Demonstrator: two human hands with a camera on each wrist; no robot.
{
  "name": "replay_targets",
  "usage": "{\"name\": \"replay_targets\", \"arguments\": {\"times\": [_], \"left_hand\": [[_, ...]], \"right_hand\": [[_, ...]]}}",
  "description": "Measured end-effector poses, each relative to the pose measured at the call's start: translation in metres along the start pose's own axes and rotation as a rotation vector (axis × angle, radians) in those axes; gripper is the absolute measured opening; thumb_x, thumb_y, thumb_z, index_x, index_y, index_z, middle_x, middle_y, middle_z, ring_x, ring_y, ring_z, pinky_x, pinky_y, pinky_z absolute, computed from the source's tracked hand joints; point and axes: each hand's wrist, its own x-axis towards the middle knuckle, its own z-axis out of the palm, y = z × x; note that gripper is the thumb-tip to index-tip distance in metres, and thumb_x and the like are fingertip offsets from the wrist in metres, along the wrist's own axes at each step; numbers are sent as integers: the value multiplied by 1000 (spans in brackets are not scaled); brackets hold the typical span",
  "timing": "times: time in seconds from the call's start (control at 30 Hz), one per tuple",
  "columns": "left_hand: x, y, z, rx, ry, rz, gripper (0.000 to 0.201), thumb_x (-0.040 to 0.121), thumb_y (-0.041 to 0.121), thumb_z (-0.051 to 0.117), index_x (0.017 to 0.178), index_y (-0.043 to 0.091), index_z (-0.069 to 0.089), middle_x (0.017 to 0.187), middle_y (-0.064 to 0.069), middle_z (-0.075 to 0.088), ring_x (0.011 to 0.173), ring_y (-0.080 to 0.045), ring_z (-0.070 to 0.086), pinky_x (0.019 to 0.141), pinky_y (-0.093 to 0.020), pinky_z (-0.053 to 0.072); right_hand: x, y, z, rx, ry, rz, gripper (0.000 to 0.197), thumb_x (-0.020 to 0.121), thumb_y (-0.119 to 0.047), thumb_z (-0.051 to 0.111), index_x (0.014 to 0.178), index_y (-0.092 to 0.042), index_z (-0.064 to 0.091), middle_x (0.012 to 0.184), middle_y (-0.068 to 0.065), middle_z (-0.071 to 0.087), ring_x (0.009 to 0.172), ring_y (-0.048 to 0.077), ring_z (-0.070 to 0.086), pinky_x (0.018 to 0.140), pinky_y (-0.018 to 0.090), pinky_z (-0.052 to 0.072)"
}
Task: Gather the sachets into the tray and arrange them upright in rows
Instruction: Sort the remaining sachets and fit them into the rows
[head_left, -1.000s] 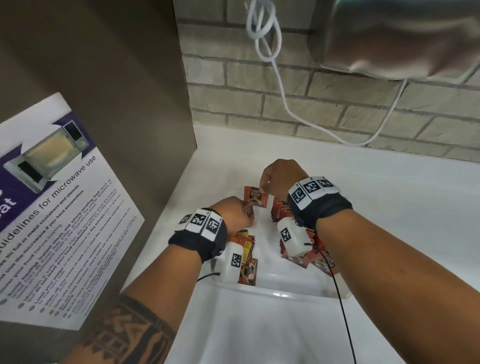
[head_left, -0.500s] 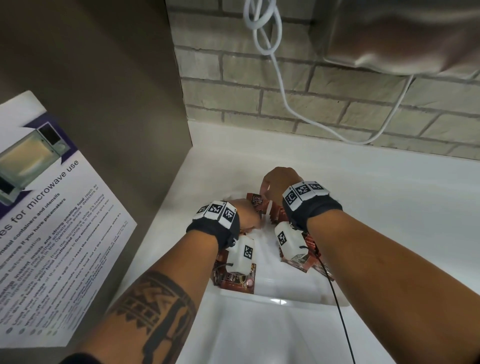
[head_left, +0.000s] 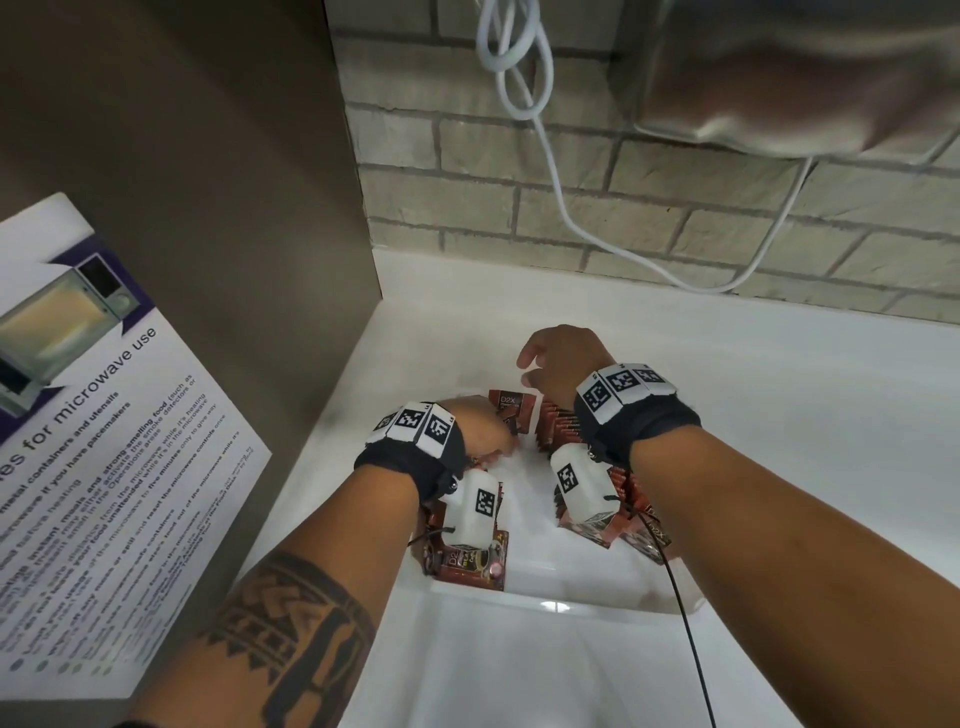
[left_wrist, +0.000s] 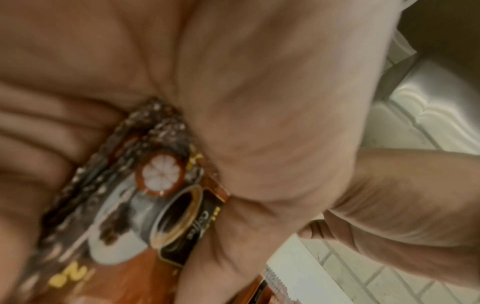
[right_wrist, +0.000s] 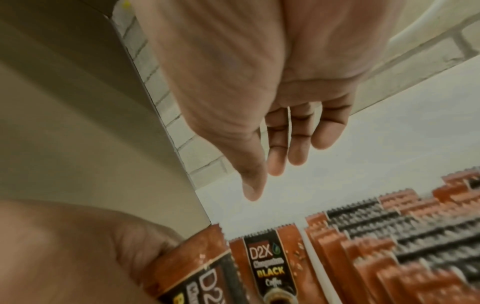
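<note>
My left hand (head_left: 480, 423) grips a small bundle of sachets (left_wrist: 145, 207) as stock for the rows. My right hand (head_left: 558, 364) hovers empty, fingers relaxed, above the upright row (right_wrist: 389, 236) in the white tray (head_left: 545, 605) on the tabletop (head_left: 779, 415), free to take the next one.

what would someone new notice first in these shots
The two hands over the white tray of red-brown sachets: the left hand grips a few sachets, the right hand hovers open above an upright row. At left, a microwave-use poster.
</note>
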Motion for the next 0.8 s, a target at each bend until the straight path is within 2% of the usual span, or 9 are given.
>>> {"name": "replay_targets", "arguments": {"times": [0.1, 0.23, 0.3, 0.4, 0.5, 0.6, 0.67, 0.73, 0.8], "left_hand": [[-12, -1, -7, 32, 1, 2, 8, 83, 8, 63, 90, 7, 66, 84, -11, 63, 73, -25, 56, 64, -29, 45], [-21, -14, -15, -210, -21, 127, 7, 89, -1, 64, 90, 5, 65, 87, -9, 62, 81, -27, 64, 74, -30, 57], [-26, -22, -14, -550, -61, 228, 18, 90, -6, 66, 106, 0, 65, 96, -12, 66, 95, -31, 68, 85, -36, 60], [-37, -26, -14, -849, -80, 321, 34, 88, -5, 69, 122, 1, 64, 108, -13, 71, 101, -25, 70, 81, -32, 61], [-43, -27, -13, -800, -5, 370, 28, 85, 2, 76, 112, 4, 68, 100, -12, 74, 91, -22, 73, 80, -34, 62], [-47, -30, -11, -800, 72, 394, 27, 82, 4, 80, 107, 6, 70, 92, -8, 75, 84, -21, 73, 77, -34, 61], [-49, -30, -10, -813, 150, 388, 28, 80, 7, 82, 105, 5, 71, 90, -9, 75, 81, -21, 72, 74, -34, 61], [-48, -31, -11, -767, 241, 318, 27, 82, 15, 83, 103, 2, 72, 87, -14, 74, 74, -22, 70, 73, -37, 63], [-46, -33, -12, -593, 298, 155, 30, 87, 25, 79, 100, -1, 70, 81, -18, 71, 66, -24, 67, 72, -40, 64]], "right_hand": [[-8, 0, -5, 50, 28, 2, 9, 90, -22, 67, 94, -29, 66, 104, -8, 61, 98, 12, 60, 84, 27, 51], [-20, 3, -5, 136, -51, -31, 8, 86, -22, 72, 93, -26, 72, 90, -14, 65, 91, 9, 61, 64, 17, 43], [-25, 3, -6, 160, -98, -43, 13, 84, -27, 75, 96, -24, 72, 95, -10, 68, 92, 10, 63, 67, 17, 44], [-30, 3, -10, 250, -77, -43, 10, 83, -25, 77, 92, -25, 71, 90, -5, 72, 91, 13, 67, 81, 26, 52], [-34, 3, -14, 368, -4, -65, 9, 80, -22, 80, 82, -24, 72, 81, -2, 74, 79, 13, 68, 82, 30, 55], [-38, 1, -19, 484, 54, -75, 9, 80, -19, 82, 81, -19, 74, 78, 0, 74, 67, 7, 64, 67, 20, 49], [-38, -3, -19, 507, 90, -80, 10, 79, -19, 83, 78, -22, 73, 78, -2, 74, 69, 7, 64, 67, 19, 47], [-35, -6, -18, 446, 147, -65, 11, 80, -21, 82, 76, -25, 73, 74, -9, 72, 70, 5, 64, 64, 17, 45], [-34, -10, -17, 342, 178, -39, 7, 84, -19, 77, 79, -22, 73, 72, -13, 68, 68, 1, 62, 53, 9, 39]]}}
